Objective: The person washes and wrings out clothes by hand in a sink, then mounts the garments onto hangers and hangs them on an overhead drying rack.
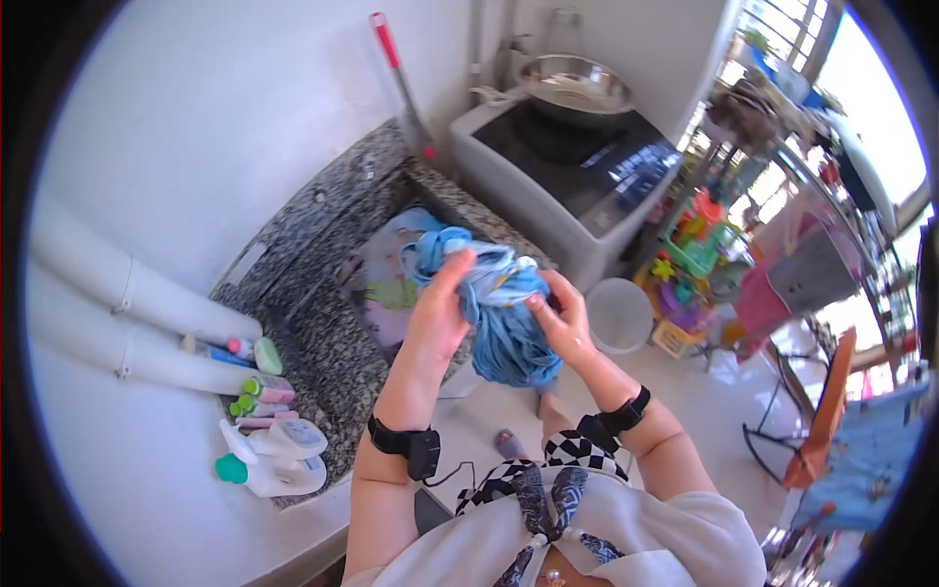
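A bunched blue cloth (514,342) with some white and yellow patches hangs between my two hands, in front of the granite sink. My left hand (445,305) is closed on its left side, thumb on top. On the right side, my right hand (562,315) grips the same cloth between thumb and fingers. Behind the cloth, a light blue and purple item with a green print (389,293) lies in the sink. The fingers under the cloth are partly hidden.
Bottles (284,455) stand at the left on the granite ledge (342,411). A washing machine (577,157) with a metal basin (577,88) is beyond the sink. A white bucket (620,315) and a toy rack (690,264) are at the right.
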Demonstrator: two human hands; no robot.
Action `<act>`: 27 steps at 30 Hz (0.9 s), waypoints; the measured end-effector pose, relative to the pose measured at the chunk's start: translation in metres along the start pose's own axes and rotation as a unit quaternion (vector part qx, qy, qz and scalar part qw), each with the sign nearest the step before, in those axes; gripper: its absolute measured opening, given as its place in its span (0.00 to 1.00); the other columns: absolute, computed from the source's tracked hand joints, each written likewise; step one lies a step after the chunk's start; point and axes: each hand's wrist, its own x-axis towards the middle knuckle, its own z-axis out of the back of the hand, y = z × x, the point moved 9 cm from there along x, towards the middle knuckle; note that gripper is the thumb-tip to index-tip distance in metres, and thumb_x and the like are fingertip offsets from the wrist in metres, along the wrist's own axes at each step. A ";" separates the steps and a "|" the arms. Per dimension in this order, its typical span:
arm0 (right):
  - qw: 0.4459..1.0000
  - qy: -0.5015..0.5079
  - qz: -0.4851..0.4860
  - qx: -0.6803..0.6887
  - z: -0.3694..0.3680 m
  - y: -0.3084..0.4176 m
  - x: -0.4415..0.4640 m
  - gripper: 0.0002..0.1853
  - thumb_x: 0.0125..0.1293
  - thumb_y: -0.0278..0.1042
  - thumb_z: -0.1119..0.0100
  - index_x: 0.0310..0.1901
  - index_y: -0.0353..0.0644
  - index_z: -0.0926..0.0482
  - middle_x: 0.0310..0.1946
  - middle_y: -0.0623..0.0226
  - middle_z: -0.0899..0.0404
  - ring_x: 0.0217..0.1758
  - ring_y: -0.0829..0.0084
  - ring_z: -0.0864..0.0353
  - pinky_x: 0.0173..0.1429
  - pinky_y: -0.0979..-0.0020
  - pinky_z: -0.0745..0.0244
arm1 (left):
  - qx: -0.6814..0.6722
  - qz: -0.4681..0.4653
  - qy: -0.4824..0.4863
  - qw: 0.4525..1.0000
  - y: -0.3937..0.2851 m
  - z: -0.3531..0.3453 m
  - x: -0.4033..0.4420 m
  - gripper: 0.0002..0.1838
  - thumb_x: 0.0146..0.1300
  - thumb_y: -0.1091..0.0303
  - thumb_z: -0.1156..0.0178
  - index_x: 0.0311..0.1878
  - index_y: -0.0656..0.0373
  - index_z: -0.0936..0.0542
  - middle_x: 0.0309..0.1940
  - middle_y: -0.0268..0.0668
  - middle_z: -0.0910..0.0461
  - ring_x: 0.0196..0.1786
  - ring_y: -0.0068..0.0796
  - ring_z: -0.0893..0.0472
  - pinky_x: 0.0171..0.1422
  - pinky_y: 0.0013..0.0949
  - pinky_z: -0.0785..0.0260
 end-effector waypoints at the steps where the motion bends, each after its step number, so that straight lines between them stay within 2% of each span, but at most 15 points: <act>1: 0.986 -0.059 -0.094 0.122 0.023 -0.012 -0.019 0.15 0.62 0.37 0.39 0.44 0.35 0.25 0.36 0.67 0.24 0.39 0.73 0.27 0.46 0.75 0.33 | 0.085 -0.039 0.017 0.995 0.015 -0.013 -0.003 0.19 0.55 0.65 0.34 0.48 0.63 0.24 0.43 0.37 0.21 0.48 0.28 0.22 0.56 0.33 0.30; 2: 0.946 -0.118 -0.177 0.244 0.042 -0.023 -0.039 0.13 0.65 0.37 0.42 0.43 0.35 0.24 0.34 0.72 0.24 0.38 0.79 0.28 0.45 0.78 0.34 | 0.289 -0.107 0.001 0.951 0.020 -0.035 -0.015 0.23 0.52 0.66 0.32 0.50 0.65 0.25 0.44 0.37 0.21 0.48 0.28 0.23 0.57 0.32 0.32; 3: 0.945 -0.143 -0.186 0.227 0.067 -0.014 -0.053 0.13 0.68 0.37 0.47 0.43 0.34 0.24 0.34 0.79 0.27 0.38 0.87 0.33 0.44 0.82 0.36 | 0.373 -0.088 0.058 0.922 0.044 -0.060 -0.020 0.25 0.52 0.66 0.31 0.51 0.66 0.25 0.44 0.38 0.21 0.49 0.28 0.23 0.57 0.32 0.33; 4: 0.931 -0.182 -0.197 0.249 0.087 -0.028 -0.071 0.14 0.69 0.38 0.48 0.44 0.35 0.24 0.36 0.76 0.24 0.37 0.85 0.30 0.44 0.83 0.35 | 0.450 -0.073 0.115 0.882 0.069 -0.082 -0.027 0.26 0.51 0.66 0.30 0.52 0.67 0.26 0.45 0.38 0.21 0.49 0.28 0.24 0.56 0.32 0.33; 6: 0.860 -0.237 -0.242 0.381 0.122 -0.011 -0.098 0.14 0.69 0.39 0.48 0.46 0.36 0.24 0.38 0.73 0.23 0.39 0.82 0.26 0.46 0.80 0.32 | 0.391 -0.031 0.102 0.914 0.108 -0.094 -0.025 0.24 0.51 0.67 0.32 0.50 0.68 0.24 0.42 0.38 0.20 0.45 0.26 0.22 0.52 0.31 0.31; 8: 0.839 -0.287 -0.234 0.400 0.165 -0.008 -0.131 0.15 0.69 0.40 0.49 0.47 0.36 0.25 0.41 0.70 0.22 0.42 0.80 0.25 0.48 0.77 0.31 | 0.365 0.034 0.061 0.928 0.133 -0.094 -0.022 0.21 0.52 0.69 0.33 0.48 0.68 0.22 0.38 0.38 0.19 0.39 0.25 0.21 0.48 0.29 0.29; 10: 0.824 -0.310 -0.199 0.430 0.219 -0.036 -0.176 0.18 0.70 0.41 0.53 0.51 0.37 0.26 0.50 0.65 0.24 0.53 0.73 0.26 0.58 0.69 0.32 | 0.332 0.017 0.091 0.939 0.152 -0.111 -0.020 0.19 0.51 0.70 0.34 0.46 0.69 0.21 0.35 0.38 0.18 0.35 0.24 0.20 0.44 0.27 0.29; 12: 0.747 -0.387 -0.155 0.518 0.283 -0.030 -0.223 0.19 0.68 0.41 0.56 0.54 0.37 0.29 0.53 0.61 0.26 0.58 0.66 0.28 0.64 0.64 0.35 | 0.399 -0.029 0.073 0.914 0.159 -0.118 -0.012 0.18 0.52 0.73 0.37 0.47 0.69 0.22 0.38 0.39 0.18 0.38 0.27 0.20 0.46 0.29 0.28; 14: 0.731 -0.330 -0.016 0.597 0.362 -0.031 -0.274 0.22 0.65 0.40 0.57 0.57 0.38 0.31 0.55 0.59 0.27 0.60 0.59 0.29 0.67 0.57 0.39 | 0.252 -0.014 -0.005 0.968 0.178 -0.115 0.004 0.17 0.53 0.74 0.42 0.48 0.67 0.24 0.43 0.41 0.20 0.43 0.33 0.20 0.51 0.33 0.28; 17: 0.690 -0.438 0.025 0.576 0.454 -0.029 -0.375 0.24 0.64 0.42 0.57 0.59 0.39 0.32 0.56 0.58 0.28 0.60 0.57 0.30 0.68 0.54 0.41 | 0.012 0.045 -0.016 0.999 0.223 -0.147 0.015 0.16 0.56 0.71 0.46 0.48 0.65 0.24 0.46 0.42 0.22 0.53 0.39 0.25 0.61 0.40 0.33; 20: 0.668 -0.478 -0.013 0.570 0.486 -0.019 -0.445 0.23 0.64 0.45 0.56 0.57 0.42 0.30 0.57 0.59 0.29 0.62 0.56 0.32 0.67 0.50 0.42 | -0.042 0.040 0.043 0.997 0.269 -0.213 0.020 0.15 0.56 0.72 0.46 0.47 0.66 0.24 0.45 0.41 0.22 0.54 0.39 0.25 0.61 0.41 0.33; 22: 0.691 -0.478 -0.008 0.542 0.503 -0.015 -0.486 0.23 0.64 0.44 0.53 0.58 0.43 0.30 0.57 0.61 0.29 0.62 0.58 0.33 0.68 0.52 0.42 | -0.004 0.066 0.080 0.995 0.315 -0.248 0.023 0.15 0.58 0.70 0.46 0.47 0.64 0.24 0.45 0.40 0.21 0.52 0.38 0.24 0.61 0.41 0.33; 25: 0.747 -0.469 -0.025 0.471 0.525 0.009 -0.503 0.23 0.66 0.47 0.52 0.58 0.41 0.31 0.54 0.60 0.27 0.59 0.62 0.29 0.66 0.58 0.38 | 0.220 0.192 0.124 0.948 0.412 -0.281 0.014 0.14 0.61 0.66 0.44 0.48 0.64 0.24 0.46 0.38 0.21 0.48 0.36 0.22 0.57 0.38 0.30; 26: 0.741 -0.481 -0.018 0.468 0.532 0.024 -0.501 0.23 0.66 0.47 0.52 0.58 0.41 0.31 0.54 0.60 0.27 0.59 0.62 0.29 0.66 0.58 0.38 | 0.373 0.209 0.178 0.886 0.445 -0.278 0.008 0.18 0.60 0.58 0.41 0.46 0.64 0.23 0.44 0.39 0.20 0.46 0.35 0.21 0.55 0.36 0.30; 27: 0.778 -0.452 -0.033 0.435 0.533 0.050 -0.486 0.23 0.67 0.46 0.52 0.57 0.40 0.31 0.53 0.60 0.27 0.58 0.63 0.28 0.64 0.60 0.36 | 0.517 0.216 0.227 0.796 0.469 -0.278 -0.001 0.23 0.59 0.51 0.39 0.44 0.65 0.21 0.41 0.39 0.19 0.45 0.34 0.21 0.53 0.34 0.30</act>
